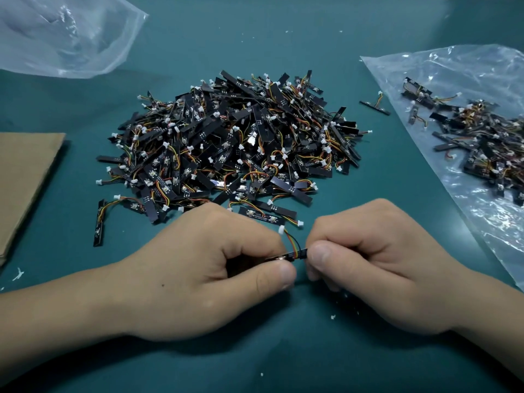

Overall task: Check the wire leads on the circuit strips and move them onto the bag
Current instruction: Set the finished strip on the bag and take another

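Both hands are meeting close in front of the person and pinching one short black circuit strip between them. The left hand is closing thumb and curled forefinger on one end and the right hand is doing the same on the other, so only a sliver of board is showing in the gap. From that gap the red, yellow and black wire leads are arcing up to a small white plastic connector. To check well, I'd say the fingertips should be staying off the joints, rolling the strip so each lead's root is facing the eye, and tugging only lightly, since such thin wires look easy to pull loose. The clear plastic bag is lying well off to the right of the grip, carrying a smaller heap of strips. The way over seems open, with only a stray strip lying far beyond and right, near the bag's edge. Straight beyond the grip the big tangled pile of strips is sprawling, and its nearest strip is sitting just past the knuckles, where loose loops could be snagging the held connector. Far left, a brown cardboard sheet and a second crumpled clear bag are resting on the teal mat.
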The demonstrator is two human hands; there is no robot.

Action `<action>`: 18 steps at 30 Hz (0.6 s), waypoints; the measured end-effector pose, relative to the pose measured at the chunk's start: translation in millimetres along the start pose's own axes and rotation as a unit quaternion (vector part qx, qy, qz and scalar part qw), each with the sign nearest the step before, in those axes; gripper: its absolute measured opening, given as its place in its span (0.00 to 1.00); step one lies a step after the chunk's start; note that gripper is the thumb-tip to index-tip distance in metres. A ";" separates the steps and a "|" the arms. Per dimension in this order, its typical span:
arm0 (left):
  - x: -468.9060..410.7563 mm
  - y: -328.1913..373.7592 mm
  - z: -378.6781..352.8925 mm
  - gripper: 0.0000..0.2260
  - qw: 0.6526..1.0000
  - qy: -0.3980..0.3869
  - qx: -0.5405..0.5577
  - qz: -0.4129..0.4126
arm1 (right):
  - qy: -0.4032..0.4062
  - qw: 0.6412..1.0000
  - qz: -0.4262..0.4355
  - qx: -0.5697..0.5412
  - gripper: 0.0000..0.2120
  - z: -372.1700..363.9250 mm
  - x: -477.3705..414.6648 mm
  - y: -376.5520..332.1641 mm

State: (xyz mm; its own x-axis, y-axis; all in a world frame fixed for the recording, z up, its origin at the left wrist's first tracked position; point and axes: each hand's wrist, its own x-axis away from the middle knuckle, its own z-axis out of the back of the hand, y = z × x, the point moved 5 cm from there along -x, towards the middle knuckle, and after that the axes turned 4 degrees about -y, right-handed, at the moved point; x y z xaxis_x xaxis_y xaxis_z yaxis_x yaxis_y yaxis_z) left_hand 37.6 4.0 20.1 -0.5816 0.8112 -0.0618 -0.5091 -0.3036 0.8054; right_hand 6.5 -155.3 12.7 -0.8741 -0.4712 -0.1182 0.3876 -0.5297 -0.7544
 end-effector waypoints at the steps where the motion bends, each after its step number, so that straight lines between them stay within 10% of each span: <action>1: 0.0 1.3 0.6 0.12 1.000 0.003 -0.002 0.001 | 0.009 1.000 0.002 0.003 0.16 0.4 0.1 0.4; 18: 1.0 2.7 0.3 0.12 1.000 -0.012 -0.007 0.010 | -0.012 0.999 0.003 0.030 0.15 -1.3 1.0 0.6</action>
State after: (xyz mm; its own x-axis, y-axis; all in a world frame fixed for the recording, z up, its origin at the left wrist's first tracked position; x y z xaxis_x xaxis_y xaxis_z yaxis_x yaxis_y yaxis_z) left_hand 35.8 4.2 22.5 -0.5763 0.8167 -0.0301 -0.5064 -0.3279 0.7975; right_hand 5.5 -155.2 11.3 -0.8650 -0.4906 -0.1058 0.4096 -0.5682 -0.7137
